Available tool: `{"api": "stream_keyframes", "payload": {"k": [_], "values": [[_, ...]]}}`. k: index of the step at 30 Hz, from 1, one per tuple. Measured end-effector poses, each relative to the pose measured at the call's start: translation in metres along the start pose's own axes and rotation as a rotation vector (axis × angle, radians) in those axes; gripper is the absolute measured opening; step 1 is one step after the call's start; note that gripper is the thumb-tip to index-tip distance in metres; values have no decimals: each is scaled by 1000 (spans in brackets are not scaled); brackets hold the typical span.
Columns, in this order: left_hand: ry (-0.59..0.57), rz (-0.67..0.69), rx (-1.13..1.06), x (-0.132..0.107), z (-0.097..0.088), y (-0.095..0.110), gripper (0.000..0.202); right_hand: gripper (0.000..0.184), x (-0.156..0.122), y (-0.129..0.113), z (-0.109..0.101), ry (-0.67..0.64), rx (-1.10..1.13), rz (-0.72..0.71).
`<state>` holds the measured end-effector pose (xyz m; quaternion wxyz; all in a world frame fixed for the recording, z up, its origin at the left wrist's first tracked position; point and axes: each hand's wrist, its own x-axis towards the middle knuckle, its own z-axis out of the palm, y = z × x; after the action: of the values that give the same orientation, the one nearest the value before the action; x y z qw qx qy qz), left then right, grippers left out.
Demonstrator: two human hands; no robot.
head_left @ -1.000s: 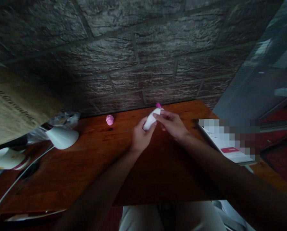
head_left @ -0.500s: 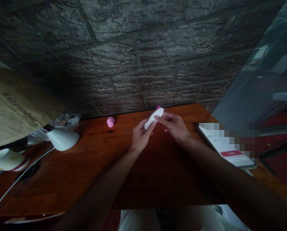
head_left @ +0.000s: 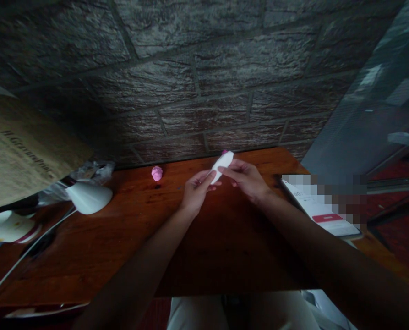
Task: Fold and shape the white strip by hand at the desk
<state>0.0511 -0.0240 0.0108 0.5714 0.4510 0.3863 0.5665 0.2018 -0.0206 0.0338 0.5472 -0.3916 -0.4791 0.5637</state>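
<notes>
Both hands meet over the wooden table [head_left: 149, 215] on a small white elongated piece [head_left: 224, 163], soft-looking, whose exact kind I cannot make out. My left hand [head_left: 195, 190] pinches its lower end between thumb and fingers. My right hand [head_left: 247, 178] grips its right side, thumb on the near face. The piece slants up to the right. A pink crumpled ball [head_left: 156, 173] lies to the left, close to the wall. Just behind the white piece a bit of darker pink [head_left: 224, 151] shows, mostly hidden.
At the left stand a brown paper bag [head_left: 25, 151], a white cone-shaped object [head_left: 90, 198] with a cable and a paper cup [head_left: 8, 227]. A phone [head_left: 323, 213] rests at the right edge. The stone wall [head_left: 221, 110] closes off the back.
My left hand has shifted slightly left and down along the white piece, showing more of its lower part. The right hand holds nearly the same place.
</notes>
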Motion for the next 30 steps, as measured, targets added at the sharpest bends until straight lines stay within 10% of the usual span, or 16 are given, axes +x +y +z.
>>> {"api": "stream_keyframes", "payload": {"k": [30], "values": [[-47, 25, 35, -5, 6, 0, 35, 31, 4, -6, -5, 10, 50, -68]]}}
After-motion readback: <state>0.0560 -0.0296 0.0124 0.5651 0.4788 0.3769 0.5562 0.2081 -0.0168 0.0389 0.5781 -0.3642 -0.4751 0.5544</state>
